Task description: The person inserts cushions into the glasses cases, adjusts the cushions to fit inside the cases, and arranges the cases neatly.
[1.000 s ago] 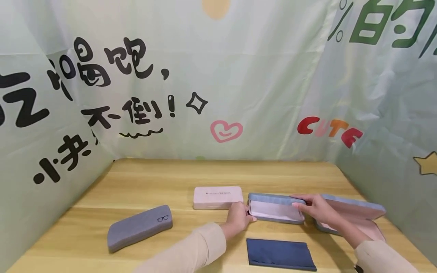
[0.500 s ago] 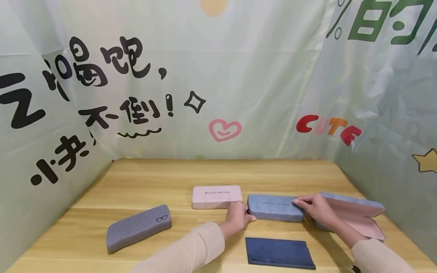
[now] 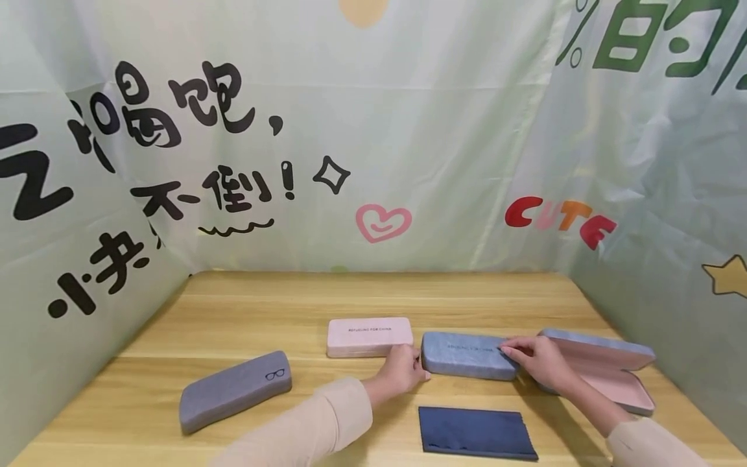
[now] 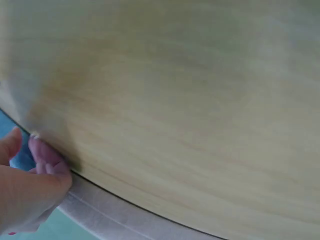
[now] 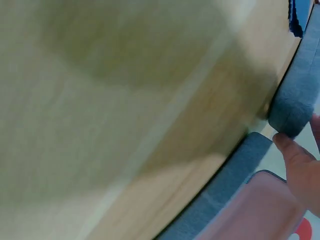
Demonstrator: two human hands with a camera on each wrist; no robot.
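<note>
A closed blue glasses case lies right of centre, small lettering on its lid. At its left end, in the gap beside the pink glasses case, my left hand holds the lower corner between thumb and fingers; the left wrist view shows blue between those digits. My right hand pinches the right end of the same case, thumb and fingertips at the lid edge. In the right wrist view the thumb meets the case's end. Behind that hand stands an open blue glasses case with pink lining.
A dark blue cleaning cloth lies flat in front of the closed blue case. To the left sits a grey glasses case with a spectacles print. Printed fabric hangs around the wooden table.
The blue case's lid has swung down from open to closed, its lettering now facing up. My left hand has shifted slightly left; the right hand stays at the right end.
</note>
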